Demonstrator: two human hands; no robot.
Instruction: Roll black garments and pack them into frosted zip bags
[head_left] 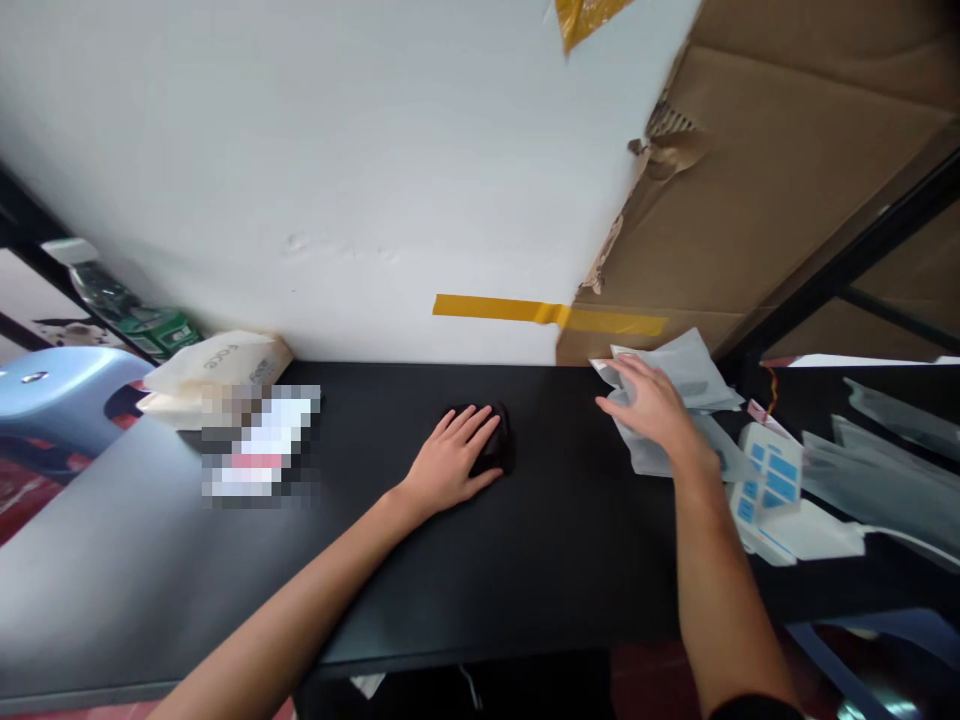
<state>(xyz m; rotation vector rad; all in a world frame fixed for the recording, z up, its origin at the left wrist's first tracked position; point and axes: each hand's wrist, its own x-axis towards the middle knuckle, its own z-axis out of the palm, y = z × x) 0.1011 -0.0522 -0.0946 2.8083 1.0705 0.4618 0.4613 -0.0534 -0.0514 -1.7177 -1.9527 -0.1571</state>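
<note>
Black and matt, the table (525,560) runs from left to right edge, its far edge against a white wall (337,170) with a strip of yellow tape (547,314). Brown cardboard (750,200) leans at the far right corner, its edge torn. Near the middle of the far edge the left hand (450,462) lies flat, fingers slightly apart, over a small black object (499,445); what it is cannot be told. Toward the far right the right hand (656,410) rests on a heap of clear plastic bags (686,385), fingers spread and lightly curled, clamped on nothing. Just beside it, at the right edge, lie white sheets with blue labels (772,480). At the far left corner sits a tissue pack (214,375), with a bottle (120,305) behind it and a blue stool (60,410) beyond the left edge.
</note>
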